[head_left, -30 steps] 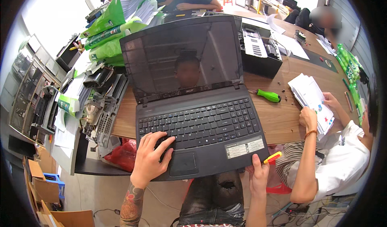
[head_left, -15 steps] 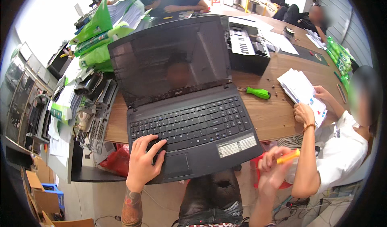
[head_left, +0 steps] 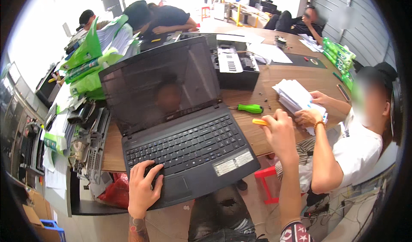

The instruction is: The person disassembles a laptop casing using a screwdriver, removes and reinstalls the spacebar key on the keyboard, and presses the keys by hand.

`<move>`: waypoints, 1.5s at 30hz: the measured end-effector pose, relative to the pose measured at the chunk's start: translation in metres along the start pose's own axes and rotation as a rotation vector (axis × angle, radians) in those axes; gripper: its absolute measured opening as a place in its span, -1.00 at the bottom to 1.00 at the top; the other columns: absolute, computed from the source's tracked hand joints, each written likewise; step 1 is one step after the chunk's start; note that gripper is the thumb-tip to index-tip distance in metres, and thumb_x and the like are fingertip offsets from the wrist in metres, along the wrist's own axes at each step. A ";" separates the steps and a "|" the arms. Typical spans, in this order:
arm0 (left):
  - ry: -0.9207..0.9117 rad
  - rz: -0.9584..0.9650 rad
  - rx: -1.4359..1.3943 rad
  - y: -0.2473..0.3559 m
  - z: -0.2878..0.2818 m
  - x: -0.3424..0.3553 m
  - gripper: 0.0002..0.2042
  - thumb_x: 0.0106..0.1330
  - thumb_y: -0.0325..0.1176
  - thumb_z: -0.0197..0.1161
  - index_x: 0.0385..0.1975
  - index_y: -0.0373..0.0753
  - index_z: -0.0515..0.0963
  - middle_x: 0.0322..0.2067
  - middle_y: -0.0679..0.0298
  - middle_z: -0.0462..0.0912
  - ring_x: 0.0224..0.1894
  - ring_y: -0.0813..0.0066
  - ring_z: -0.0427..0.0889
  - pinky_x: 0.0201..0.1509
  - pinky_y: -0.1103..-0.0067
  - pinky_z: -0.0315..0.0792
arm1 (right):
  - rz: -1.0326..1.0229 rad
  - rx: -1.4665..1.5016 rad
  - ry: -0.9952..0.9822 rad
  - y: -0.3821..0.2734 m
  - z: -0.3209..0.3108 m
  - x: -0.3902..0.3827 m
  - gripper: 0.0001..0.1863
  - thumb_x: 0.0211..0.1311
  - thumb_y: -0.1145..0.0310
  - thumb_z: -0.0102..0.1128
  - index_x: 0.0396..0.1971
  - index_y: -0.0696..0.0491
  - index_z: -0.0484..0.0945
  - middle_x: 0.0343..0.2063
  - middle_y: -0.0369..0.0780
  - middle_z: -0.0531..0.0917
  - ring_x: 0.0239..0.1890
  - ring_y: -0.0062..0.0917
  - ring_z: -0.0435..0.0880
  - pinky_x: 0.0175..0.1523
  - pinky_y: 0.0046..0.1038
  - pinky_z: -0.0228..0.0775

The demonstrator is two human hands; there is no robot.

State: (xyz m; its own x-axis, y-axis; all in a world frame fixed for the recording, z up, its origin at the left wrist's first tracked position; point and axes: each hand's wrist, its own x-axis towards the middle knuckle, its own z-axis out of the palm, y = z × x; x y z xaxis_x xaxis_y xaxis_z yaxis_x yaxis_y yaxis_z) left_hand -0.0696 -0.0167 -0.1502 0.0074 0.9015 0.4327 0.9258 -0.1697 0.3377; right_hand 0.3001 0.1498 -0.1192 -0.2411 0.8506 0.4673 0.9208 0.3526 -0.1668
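An open black laptop (head_left: 199, 179) sits at the table's near edge, its dark screen tilted back and reflecting a head shape. My left hand (head_left: 143, 191) rests on its front left corner, fingers spread over the palm rest and the lowest keys. Raised to the right of the laptop, my right hand (head_left: 281, 134) is closed around a slim yellow-orange stick-like object (head_left: 260, 121). One end pokes out to the left; the rest is hidden in my fingers. A green-handled screwdriver (head_left: 250, 109) lies on the table just beyond it.
Beside me on the right, a person holds a stack of papers (head_left: 294, 94). Green bags with papers (head_left: 92, 66) and electronic parts (head_left: 88, 139) crowd the left side. A black box-shaped device (head_left: 236, 79) stands behind the laptop. Small dark bits lie near the screwdriver.
My right hand has risen from beside my lap to above the table's edge, carrying the yellow-orange object up and left. My left hand stays on the laptop. The whole view has shifted.
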 end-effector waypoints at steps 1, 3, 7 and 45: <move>0.008 0.001 0.001 -0.002 0.000 -0.001 -0.65 0.16 -0.44 0.42 -0.01 -0.14 0.67 0.04 0.16 0.57 0.11 0.08 0.53 0.23 0.26 0.39 | 0.011 -0.018 0.011 0.011 0.008 0.005 -0.82 0.24 0.36 0.38 -0.21 0.09 0.70 -0.24 -0.13 0.57 -0.09 -0.30 0.58 0.05 -0.30 0.37; 0.016 0.018 -0.009 -0.003 0.001 -0.002 -0.65 0.16 -0.44 0.42 -0.01 -0.14 0.67 0.04 0.17 0.57 0.11 0.08 0.53 0.23 0.26 0.39 | -0.034 -0.190 -0.110 0.030 0.029 0.016 -0.80 0.18 0.33 0.39 -0.22 0.06 0.72 -0.17 -0.13 0.62 -0.01 -0.26 0.61 0.12 -0.19 0.38; 0.026 0.025 -0.030 -0.001 0.004 0.001 -0.65 0.16 -0.44 0.42 -0.01 -0.14 0.67 0.04 0.17 0.57 0.11 0.07 0.53 0.24 0.24 0.38 | -0.040 -0.219 -0.311 0.030 0.041 0.033 -0.74 0.20 0.24 0.39 -0.16 0.03 0.71 -0.11 -0.08 0.61 0.06 -0.21 0.58 0.17 -0.19 0.38; -0.078 0.333 -0.159 0.022 0.034 0.050 -0.62 0.19 -0.43 0.40 0.06 -0.04 0.70 0.04 0.11 0.58 0.10 0.04 0.55 0.23 0.23 0.44 | -0.102 0.344 -0.175 -0.095 -0.064 -0.074 -0.79 0.16 0.26 0.50 -0.20 -0.05 0.78 -0.47 -0.29 0.60 -0.61 -0.44 0.62 -0.52 -0.39 0.43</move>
State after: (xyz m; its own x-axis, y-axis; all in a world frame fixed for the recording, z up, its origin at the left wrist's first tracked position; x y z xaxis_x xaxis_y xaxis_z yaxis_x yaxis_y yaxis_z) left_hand -0.0365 0.0382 -0.1493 0.3327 0.8133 0.4774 0.7979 -0.5126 0.3173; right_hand 0.2497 0.0288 -0.0823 -0.4021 0.8474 0.3466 0.7400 0.5237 -0.4220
